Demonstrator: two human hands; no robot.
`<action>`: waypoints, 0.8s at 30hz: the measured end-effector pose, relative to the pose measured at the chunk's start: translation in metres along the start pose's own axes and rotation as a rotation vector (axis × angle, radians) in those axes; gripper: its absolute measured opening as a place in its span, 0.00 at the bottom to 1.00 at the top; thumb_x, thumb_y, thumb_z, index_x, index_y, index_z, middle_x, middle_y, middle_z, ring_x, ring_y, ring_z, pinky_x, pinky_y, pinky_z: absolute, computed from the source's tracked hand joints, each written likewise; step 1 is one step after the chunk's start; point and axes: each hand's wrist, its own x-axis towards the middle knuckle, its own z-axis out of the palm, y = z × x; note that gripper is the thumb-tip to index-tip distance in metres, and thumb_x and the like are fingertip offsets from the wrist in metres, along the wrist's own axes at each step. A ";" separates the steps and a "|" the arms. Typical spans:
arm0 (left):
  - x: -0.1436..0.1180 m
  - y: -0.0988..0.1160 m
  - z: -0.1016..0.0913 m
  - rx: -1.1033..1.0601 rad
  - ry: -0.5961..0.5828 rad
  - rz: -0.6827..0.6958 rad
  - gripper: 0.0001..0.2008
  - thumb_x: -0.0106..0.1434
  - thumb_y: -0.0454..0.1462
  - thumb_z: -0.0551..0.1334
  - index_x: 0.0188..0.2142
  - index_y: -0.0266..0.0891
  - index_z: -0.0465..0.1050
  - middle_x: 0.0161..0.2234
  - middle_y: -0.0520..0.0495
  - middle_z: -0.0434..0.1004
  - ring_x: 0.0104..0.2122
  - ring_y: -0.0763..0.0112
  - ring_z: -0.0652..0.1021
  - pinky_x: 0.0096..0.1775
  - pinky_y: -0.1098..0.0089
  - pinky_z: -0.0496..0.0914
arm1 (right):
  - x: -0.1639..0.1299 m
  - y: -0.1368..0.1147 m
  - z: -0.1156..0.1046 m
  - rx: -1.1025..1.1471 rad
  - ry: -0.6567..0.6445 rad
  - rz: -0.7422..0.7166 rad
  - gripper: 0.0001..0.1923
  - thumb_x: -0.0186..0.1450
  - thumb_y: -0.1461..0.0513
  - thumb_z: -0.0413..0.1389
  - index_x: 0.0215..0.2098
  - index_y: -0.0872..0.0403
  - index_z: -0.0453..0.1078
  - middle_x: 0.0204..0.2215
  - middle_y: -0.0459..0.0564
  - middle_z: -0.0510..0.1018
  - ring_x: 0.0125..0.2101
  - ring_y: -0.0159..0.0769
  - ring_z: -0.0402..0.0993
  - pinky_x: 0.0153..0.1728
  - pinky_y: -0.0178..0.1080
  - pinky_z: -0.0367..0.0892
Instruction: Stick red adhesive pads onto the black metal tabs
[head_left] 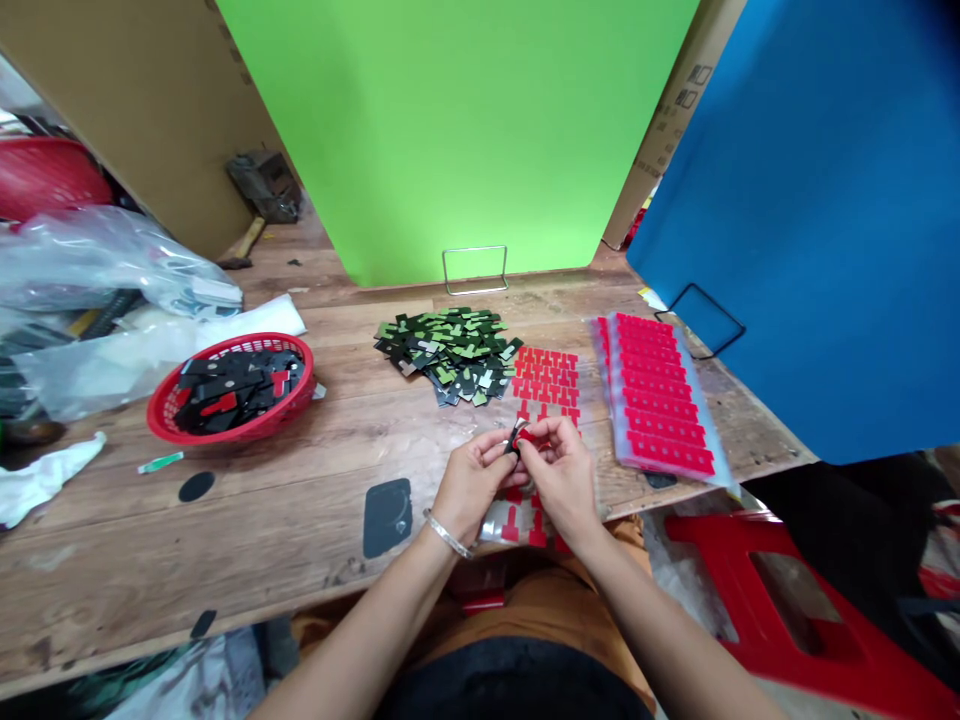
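Note:
My left hand (471, 485) pinches a small flat black piece (513, 437) just above the table's front edge. My right hand (559, 478) meets it there, its fingers closed on a small red sticker (524, 437) that touches the black piece. Under both hands lies a clear sheet of red T-shaped stickers (546, 370), partly covered by them. Beyond my left hand is a loose heap of black and green flat pieces (457, 350). To the left, a red plastic basket (232, 437) holds black pieces, some bearing red.
A stack of red sticker sheets (664, 395) lies at the right. Green (465, 130) and blue (810, 220) boards stand behind on wire stands. Plastic bags (112, 265) crowd the left side. A red stool (810, 620) stands below the table (300, 520) at the right.

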 end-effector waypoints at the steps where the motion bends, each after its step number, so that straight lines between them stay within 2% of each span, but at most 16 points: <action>1: 0.000 0.000 0.000 0.002 -0.001 0.004 0.18 0.48 0.28 0.65 0.41 0.34 0.71 0.35 0.44 0.78 0.30 0.69 0.79 0.34 0.69 0.75 | 0.000 0.000 0.000 -0.006 0.004 -0.005 0.06 0.57 0.61 0.54 0.32 0.53 0.62 0.29 0.45 0.71 0.21 0.28 0.66 0.21 0.31 0.66; 7: 0.001 -0.003 0.001 0.060 0.042 0.054 0.15 0.51 0.32 0.65 0.40 0.32 0.71 0.30 0.44 0.78 0.28 0.67 0.78 0.31 0.69 0.75 | -0.004 0.001 0.001 -0.027 -0.014 -0.015 0.05 0.60 0.59 0.52 0.34 0.52 0.63 0.29 0.45 0.71 0.22 0.28 0.67 0.20 0.31 0.65; 11: 0.003 -0.005 0.001 0.080 0.090 0.093 0.15 0.50 0.34 0.65 0.38 0.32 0.71 0.28 0.45 0.78 0.26 0.69 0.78 0.29 0.71 0.74 | -0.010 0.001 0.001 -0.086 -0.033 -0.076 0.05 0.61 0.59 0.51 0.35 0.52 0.64 0.30 0.46 0.71 0.23 0.29 0.67 0.22 0.32 0.66; 16: 0.003 -0.005 0.002 0.071 0.085 0.119 0.16 0.48 0.36 0.67 0.38 0.33 0.73 0.28 0.47 0.78 0.24 0.71 0.77 0.29 0.73 0.73 | -0.008 -0.006 -0.002 -0.205 0.053 -0.218 0.04 0.61 0.61 0.52 0.33 0.53 0.67 0.40 0.53 0.67 0.35 0.36 0.68 0.30 0.37 0.68; 18: 0.002 -0.004 0.002 0.077 0.079 0.111 0.17 0.48 0.36 0.67 0.38 0.33 0.73 0.27 0.47 0.78 0.23 0.72 0.77 0.28 0.73 0.73 | -0.003 -0.010 -0.005 -0.235 0.079 -0.246 0.04 0.60 0.62 0.52 0.30 0.54 0.67 0.43 0.55 0.65 0.37 0.36 0.68 0.30 0.36 0.68; 24: -0.001 -0.003 0.004 0.092 0.079 0.109 0.16 0.49 0.36 0.66 0.39 0.32 0.72 0.26 0.46 0.78 0.22 0.73 0.76 0.27 0.73 0.73 | 0.009 -0.014 -0.008 -0.209 0.056 -0.211 0.05 0.60 0.62 0.52 0.28 0.54 0.66 0.38 0.52 0.65 0.36 0.34 0.68 0.28 0.33 0.68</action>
